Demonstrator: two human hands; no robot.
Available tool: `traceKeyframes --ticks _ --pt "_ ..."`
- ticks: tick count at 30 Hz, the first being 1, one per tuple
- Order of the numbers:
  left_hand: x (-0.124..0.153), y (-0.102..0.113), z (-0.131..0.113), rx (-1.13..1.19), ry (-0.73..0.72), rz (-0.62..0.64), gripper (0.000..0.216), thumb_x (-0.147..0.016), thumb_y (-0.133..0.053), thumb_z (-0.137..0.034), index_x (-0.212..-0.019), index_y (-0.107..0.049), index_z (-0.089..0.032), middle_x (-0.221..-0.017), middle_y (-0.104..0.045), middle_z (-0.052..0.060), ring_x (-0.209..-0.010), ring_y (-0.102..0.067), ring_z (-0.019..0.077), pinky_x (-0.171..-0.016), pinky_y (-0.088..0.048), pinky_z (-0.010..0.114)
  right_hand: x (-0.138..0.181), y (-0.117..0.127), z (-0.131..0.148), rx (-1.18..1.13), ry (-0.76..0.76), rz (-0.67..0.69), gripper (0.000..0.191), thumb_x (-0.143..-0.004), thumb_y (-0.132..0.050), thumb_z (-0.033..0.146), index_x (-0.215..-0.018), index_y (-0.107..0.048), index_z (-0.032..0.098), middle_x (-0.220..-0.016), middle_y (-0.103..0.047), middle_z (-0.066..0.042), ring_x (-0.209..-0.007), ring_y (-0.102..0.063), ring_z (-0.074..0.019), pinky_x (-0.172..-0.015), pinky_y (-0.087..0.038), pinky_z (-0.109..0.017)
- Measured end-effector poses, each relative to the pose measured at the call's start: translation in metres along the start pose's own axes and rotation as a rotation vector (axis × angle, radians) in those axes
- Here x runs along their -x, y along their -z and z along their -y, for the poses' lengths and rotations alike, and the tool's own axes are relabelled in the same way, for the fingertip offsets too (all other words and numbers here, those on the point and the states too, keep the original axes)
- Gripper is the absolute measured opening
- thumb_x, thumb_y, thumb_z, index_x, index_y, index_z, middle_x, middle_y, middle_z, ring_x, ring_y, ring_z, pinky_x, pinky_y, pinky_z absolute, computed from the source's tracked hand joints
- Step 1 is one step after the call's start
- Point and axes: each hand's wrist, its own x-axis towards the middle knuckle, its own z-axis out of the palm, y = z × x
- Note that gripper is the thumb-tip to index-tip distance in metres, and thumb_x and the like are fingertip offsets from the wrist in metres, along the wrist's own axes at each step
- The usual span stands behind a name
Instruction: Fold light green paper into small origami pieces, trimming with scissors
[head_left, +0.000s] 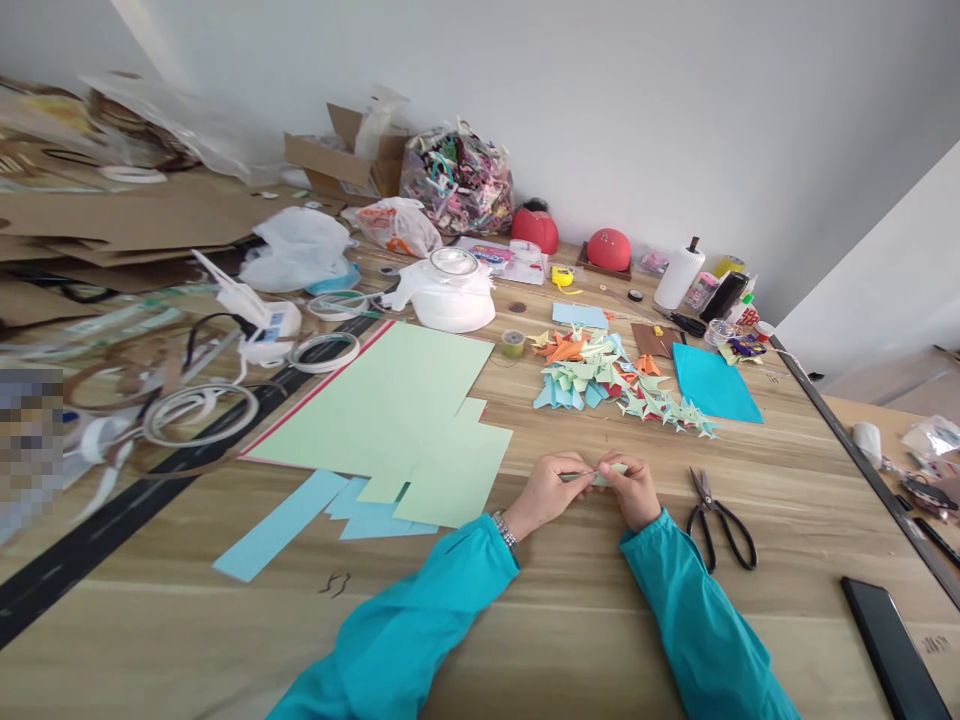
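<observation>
My left hand (546,492) and my right hand (634,490) meet over the wooden table (570,620), both pinching a small pale green folded paper piece (596,477) between their fingertips. Both arms wear teal sleeves, and a bracelet sits on the left wrist. Just beyond the hands lies a heap of folded paper shapes (611,385) in green, blue and orange. Large pale green sheets (390,410) and light blue strips (281,525) lie to the left of my left hand.
Black scissors (718,518) lie right of my right hand; a dark phone (892,645) sits at the front right. A teal sheet (714,385), white kettle (450,290), tape rolls (199,412), bags and cardboard crowd the back and left.
</observation>
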Motion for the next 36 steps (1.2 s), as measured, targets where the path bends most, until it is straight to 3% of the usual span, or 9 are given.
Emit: traceKeyframes --ticks 4,11,16,23,36 --pt "0.000 -0.001 0.000 0.047 0.035 -0.012 0.023 -0.077 -0.060 -0.031 -0.065 -0.068 -0.012 -0.065 -0.059 0.003 -0.052 -0.056 0.0110 -0.049 -0.047 0.022 0.001 -0.003 0.003 -0.076 -0.076 -0.007 0.032 -0.076 -0.062 0.045 -0.063 -0.068 0.016 -0.055 -0.059 -0.002 -0.049 -0.051 -0.0116 -0.047 -0.039 -0.024" --pt "-0.001 -0.001 0.003 0.110 0.117 -0.029 0.022 -0.074 -0.062 -0.033 -0.067 -0.069 -0.014 -0.065 -0.062 0.003 -0.053 -0.058 0.0119 -0.050 -0.048 0.022 0.000 -0.003 0.001 -0.133 -0.104 -0.078 0.040 -0.074 -0.060 0.054 -0.067 -0.068 0.016 -0.054 -0.061 -0.003 -0.050 -0.053 -0.0140 -0.046 -0.040 -0.025" --pt "-0.003 0.002 0.004 0.200 0.178 -0.143 0.024 -0.074 -0.062 -0.035 -0.070 -0.070 -0.013 -0.063 -0.065 0.004 -0.055 -0.058 0.0134 -0.050 -0.048 0.023 -0.001 -0.002 0.001 0.050 -0.051 0.026 0.025 -0.060 -0.077 0.038 -0.071 -0.070 0.017 -0.060 -0.063 0.000 -0.050 -0.049 -0.0104 -0.048 -0.040 -0.024" --pt "-0.002 0.001 0.002 0.212 0.182 -0.115 0.026 -0.073 -0.063 -0.038 -0.069 -0.069 -0.013 -0.061 -0.065 0.003 -0.055 -0.058 0.0134 -0.051 -0.048 0.022 0.002 -0.007 0.006 0.195 -0.051 0.064 0.027 -0.065 -0.073 0.042 -0.061 -0.067 0.016 -0.050 -0.057 0.001 -0.047 -0.047 -0.0099 -0.047 -0.039 -0.023" --pt "-0.004 0.001 0.002 0.311 0.259 -0.153 0.026 -0.072 -0.065 -0.038 -0.072 -0.070 -0.012 -0.054 -0.064 0.002 -0.050 -0.058 0.0137 -0.051 -0.048 0.024 0.001 0.000 -0.004 0.043 -0.120 -0.004 0.045 -0.077 -0.058 0.053 -0.057 -0.066 0.014 -0.048 -0.059 -0.003 -0.042 -0.050 -0.0110 -0.044 -0.041 -0.024"
